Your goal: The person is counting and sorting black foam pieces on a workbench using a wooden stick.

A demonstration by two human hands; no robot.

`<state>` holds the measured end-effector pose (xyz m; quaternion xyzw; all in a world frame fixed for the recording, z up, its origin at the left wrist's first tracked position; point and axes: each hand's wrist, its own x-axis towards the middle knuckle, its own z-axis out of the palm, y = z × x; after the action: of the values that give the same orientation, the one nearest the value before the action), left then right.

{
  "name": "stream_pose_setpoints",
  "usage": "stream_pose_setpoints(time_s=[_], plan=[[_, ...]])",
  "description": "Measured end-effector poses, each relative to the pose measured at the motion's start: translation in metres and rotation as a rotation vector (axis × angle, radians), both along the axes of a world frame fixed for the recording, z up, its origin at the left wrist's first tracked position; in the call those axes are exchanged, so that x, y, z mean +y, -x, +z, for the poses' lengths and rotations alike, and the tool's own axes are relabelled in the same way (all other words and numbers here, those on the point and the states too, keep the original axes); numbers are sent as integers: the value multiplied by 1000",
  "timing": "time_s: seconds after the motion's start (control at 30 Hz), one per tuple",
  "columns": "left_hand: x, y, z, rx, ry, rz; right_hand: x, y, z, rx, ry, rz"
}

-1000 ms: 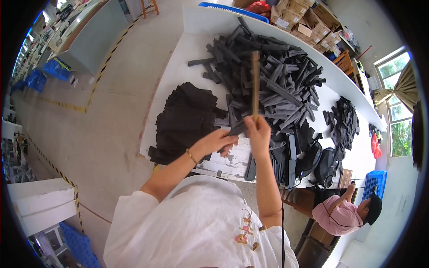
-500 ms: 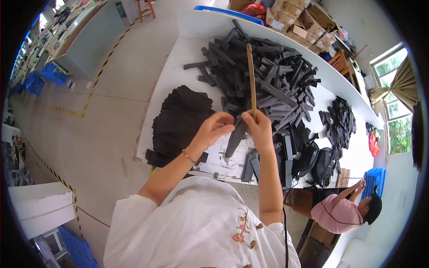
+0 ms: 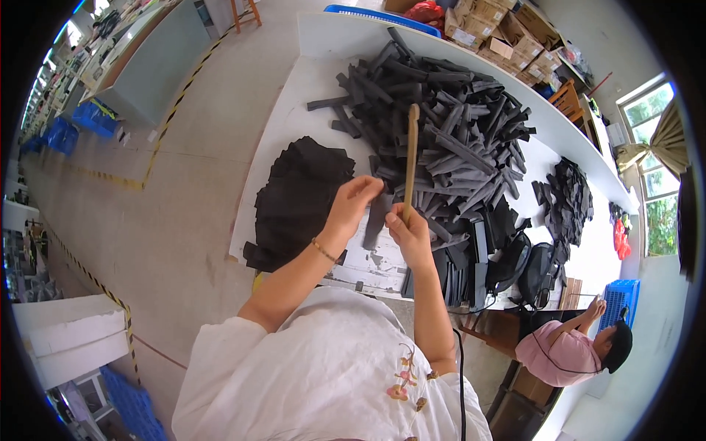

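right hand [image 3: 412, 234]: fingers clamp long, slim tan stick [image 3: 412, 154] | narrow dark-grey cloth strip [image 3: 376, 224] slants between hands | left hand [image 3: 351, 206]: fingertips near strip's top, cannot tell if pinching

Worktable [image 3: 290, 110]: white, with dark worn patches along its front edge
Stick [image 3: 412, 158]: plain yellowish tan, above the worktable
Strip [image 3: 376, 222]: dark grey, above the worktable's front half
Tubular pieces [image 3: 456, 143]: charcoal grey to black, heaped on the worktable
Flat stack [image 3: 303, 209]: solid black, on the worktable's left
Wearer's top [image 3: 294, 375]: white with a pink-and-brown floral motif, in front of the worktable
Co-worker's shirt [image 3: 553, 354]: pink, right of the worktable
Floor tape [image 3: 172, 115]: black-and-yellow stripes, left of the worktable
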<state>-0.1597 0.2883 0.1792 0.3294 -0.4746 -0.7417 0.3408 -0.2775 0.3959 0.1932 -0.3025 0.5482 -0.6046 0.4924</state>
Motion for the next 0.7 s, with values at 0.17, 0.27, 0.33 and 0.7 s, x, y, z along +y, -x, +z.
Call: stream_pose_setpoints(time_s=[0.17, 0.27, 0.33, 0.7], plan=[[-27, -1, 8, 428, -419, 321, 3, 4, -6, -51, -24, 31], [-7, -8, 1, 70, 124, -19, 2, -2, -8, -32, -35, 54], [-8, -15, -11, 12, 106, -46, -6, -2, -9, -40, -46, 89], [-20, -202, -64, -540, 497, 184, -31, 119, 27, 920, -42, -593]])
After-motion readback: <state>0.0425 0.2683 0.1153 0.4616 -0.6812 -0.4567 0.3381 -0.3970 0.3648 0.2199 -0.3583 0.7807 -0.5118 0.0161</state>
